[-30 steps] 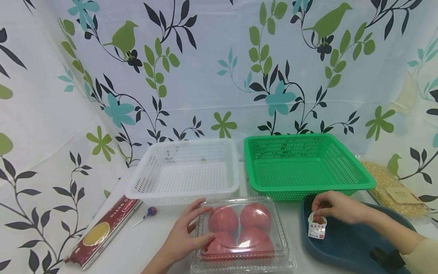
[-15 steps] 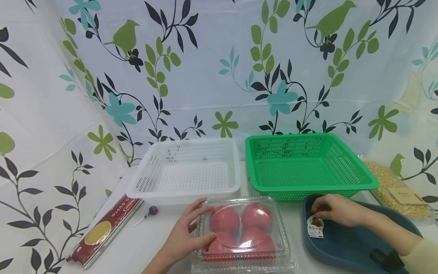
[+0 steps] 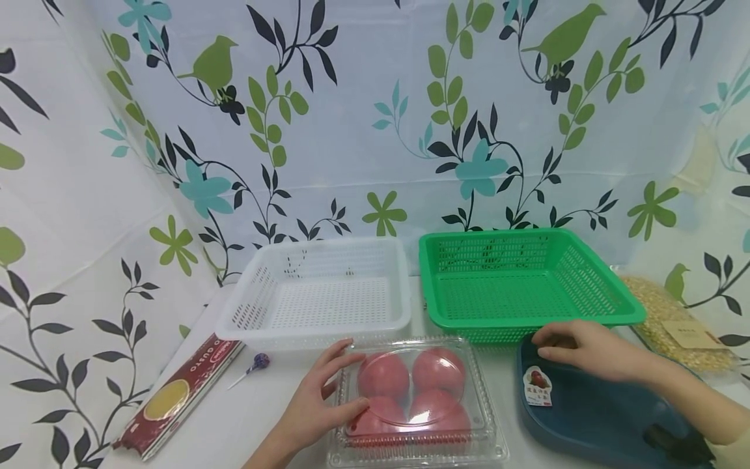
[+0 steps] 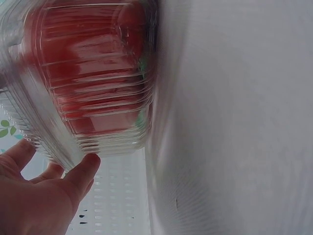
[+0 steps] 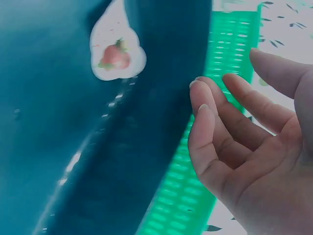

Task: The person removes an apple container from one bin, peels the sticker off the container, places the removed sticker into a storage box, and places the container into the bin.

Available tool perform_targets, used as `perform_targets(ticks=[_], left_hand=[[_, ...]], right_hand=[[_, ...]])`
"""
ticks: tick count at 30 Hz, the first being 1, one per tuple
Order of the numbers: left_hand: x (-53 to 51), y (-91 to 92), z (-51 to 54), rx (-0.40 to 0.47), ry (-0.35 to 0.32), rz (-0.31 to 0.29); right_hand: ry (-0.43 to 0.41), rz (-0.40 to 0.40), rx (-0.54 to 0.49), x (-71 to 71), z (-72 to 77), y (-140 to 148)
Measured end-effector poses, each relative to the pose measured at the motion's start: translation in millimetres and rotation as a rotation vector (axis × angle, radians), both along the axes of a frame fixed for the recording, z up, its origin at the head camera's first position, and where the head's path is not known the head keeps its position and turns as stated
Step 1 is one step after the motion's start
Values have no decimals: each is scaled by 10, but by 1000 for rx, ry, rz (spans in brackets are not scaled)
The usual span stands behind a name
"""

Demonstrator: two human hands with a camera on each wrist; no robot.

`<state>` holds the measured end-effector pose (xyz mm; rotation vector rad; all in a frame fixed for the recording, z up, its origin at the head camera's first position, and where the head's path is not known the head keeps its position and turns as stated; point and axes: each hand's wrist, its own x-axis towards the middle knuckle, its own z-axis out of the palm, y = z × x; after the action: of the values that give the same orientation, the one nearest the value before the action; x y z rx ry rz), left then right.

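A clear plastic clamshell box (image 3: 418,410) of several red round tomatoes stands at the front middle. My left hand (image 3: 319,394) rests on its left side, its fingers and thumb touching the lid edge. In the left wrist view, fingertips (image 4: 87,164) press against the ribbed rim of the box. A white label (image 3: 537,385) with a picture of red fruit lies at the left side of a dark blue rounded tray (image 3: 609,417). Just above that label my right hand (image 3: 592,348) hovers, fingers loosely bent and holding nothing.
Behind stand a white perforated basket (image 3: 328,332) and a green perforated basket (image 3: 539,319). A red pasta packet (image 3: 181,394) and a lollipop (image 3: 260,361) lie at the left. A bag of yellow kernels (image 3: 656,306) lies at the far right.
My right hand has released the label and moved slightly up and right, leaving the label on the tray. The left hand and the tomato box have stayed in place.
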<state>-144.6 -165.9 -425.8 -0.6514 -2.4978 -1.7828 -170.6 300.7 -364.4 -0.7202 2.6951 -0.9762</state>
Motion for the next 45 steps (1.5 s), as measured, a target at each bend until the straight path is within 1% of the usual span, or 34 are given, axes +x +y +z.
perform_targets(ticks=[2, 8, 13, 15, 18, 21, 23, 27, 30, 33, 36, 40, 42, 45], left_hand=[[-4, -3, 0, 0, 2, -2], [-7, -12, 2, 4, -15, 4], [-7, -12, 1, 7, -23, 4], [-9, -10, -2, 12, -19, -1], [-1, -6, -31, 16, -5, -7], [10, -3, -60, 16, 25, -17], [17, -4, -75, 19, 47, -21], [19, -22, -87, 45, 78, -27], [25, -59, -97, 61, 64, -29], [32, -127, -113, 70, 25, -41], [38, -217, -131, 105, -39, -85], [23, -333, -157, 163, -115, -188], [10, -373, -173, 179, -137, -246], [-6, -404, -201, 198, -148, -331]], right_hand=[[18, -14, -8, 14, 59, -32], [114, -34, -14, 44, 226, -156], [122, -31, -71, 70, 324, -288], [109, -13, -113, 86, 342, -346], [70, 27, -186, 113, 313, -442], [10, 60, -256, 149, 257, -543], [-29, 59, -286, 177, 207, -615], [-63, 46, -314, 233, 82, -741], [-56, 24, -301, 286, -10, -803], [-81, -5, -292, 336, -67, -853], [-138, -20, -283, 365, -109, -900], [-213, -24, -257, 377, -154, -951], [-236, -26, -236, 383, -172, -967], [-258, -14, -216, 391, -192, -982]])
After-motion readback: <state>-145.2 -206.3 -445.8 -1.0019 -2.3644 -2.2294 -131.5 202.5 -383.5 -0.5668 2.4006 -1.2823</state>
